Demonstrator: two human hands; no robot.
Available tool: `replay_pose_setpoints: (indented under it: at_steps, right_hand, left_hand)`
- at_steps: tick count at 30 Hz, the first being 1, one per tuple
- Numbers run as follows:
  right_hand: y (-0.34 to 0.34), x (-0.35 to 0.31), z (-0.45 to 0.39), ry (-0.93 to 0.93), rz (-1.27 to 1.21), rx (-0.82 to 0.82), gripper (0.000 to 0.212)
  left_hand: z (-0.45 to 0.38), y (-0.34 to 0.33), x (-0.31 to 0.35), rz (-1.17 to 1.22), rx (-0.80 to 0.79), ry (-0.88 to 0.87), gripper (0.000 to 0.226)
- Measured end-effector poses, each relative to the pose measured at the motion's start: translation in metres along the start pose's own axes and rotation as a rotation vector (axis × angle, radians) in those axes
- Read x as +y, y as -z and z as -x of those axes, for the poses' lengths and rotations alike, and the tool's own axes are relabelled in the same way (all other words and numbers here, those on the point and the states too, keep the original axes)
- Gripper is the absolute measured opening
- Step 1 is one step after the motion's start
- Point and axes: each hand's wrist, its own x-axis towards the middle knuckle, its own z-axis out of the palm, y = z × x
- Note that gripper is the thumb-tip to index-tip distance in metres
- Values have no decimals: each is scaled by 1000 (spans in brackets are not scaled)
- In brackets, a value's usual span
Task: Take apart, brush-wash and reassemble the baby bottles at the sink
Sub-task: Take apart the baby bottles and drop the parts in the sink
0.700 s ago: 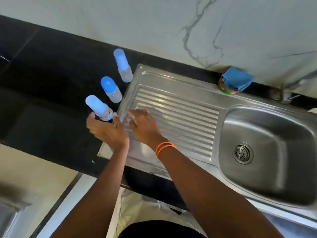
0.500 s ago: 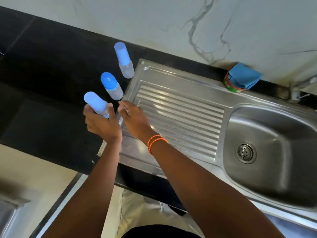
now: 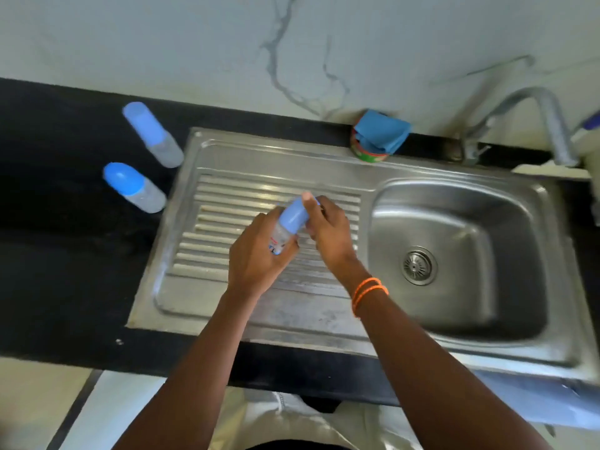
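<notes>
**Bottle held in both hands above the drainboard**

The left hand [image 3: 256, 254] grips the clear plastic body of a small baby bottle [image 3: 281, 237], fingers curled round its lower half. The right hand [image 3: 328, 232] grips the bottle's light-blue domed plastic cap [image 3: 293, 217], fingers wrapped over its top. The bottle is tilted, cap end pointing away from the person, and sits between the two hands above the ribbed drainboard of the stainless-steel sink [image 3: 246, 196].

Two orange cord bracelets [image 3: 370, 292] circle the right wrist.

Well to the left of the left hand, two further blue-capped clear bottles stand on the black stone counter [image 3: 65, 254]: the nearer bottle [image 3: 133, 187] and the farther bottle [image 3: 152, 134], each just beside the sink's left rim.

Beyond the right hand, a folded blue cloth [image 3: 381, 131] lies on a round tin at the wall. The grey metal tap [image 3: 535, 115] stands far right of it.
</notes>
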Motion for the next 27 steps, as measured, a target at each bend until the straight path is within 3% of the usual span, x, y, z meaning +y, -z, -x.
replay_pose_setpoints:
  at_steps: [6,10,14,17,20,23,25,27]
  right_hand:
    - [129,37,4,-65,-78,39,37]
    - [188,61,13,-106,-86,3,34]
    - [223,76,27,79,-180,-159,31]
    - [239,84,35,149,-225,-284,33]
    - [245,92,39,61,-295,-306,40]
    - [236,92,33,-126,-251,-179,51]
    - [233,101,27,-55,-152,-119,47]
    - [236,108,23,75,-130,-127,25]
  left_hand:
    - [-7,-61,67,-13,-291,-250,61]
    - [-14,-95,93,239,-501,-200,57]
    - [-25,-108,111,565,-749,-101,43]
    - [-35,-108,116,632,-894,-57,41]
    - [-44,-111,115,568,-928,-92,40]
    - [-50,-119,113,344,-869,-218,52]
    - [-50,-124,113,245,-823,-275,53]
    - [-49,-130,112,293,-851,-266,48]
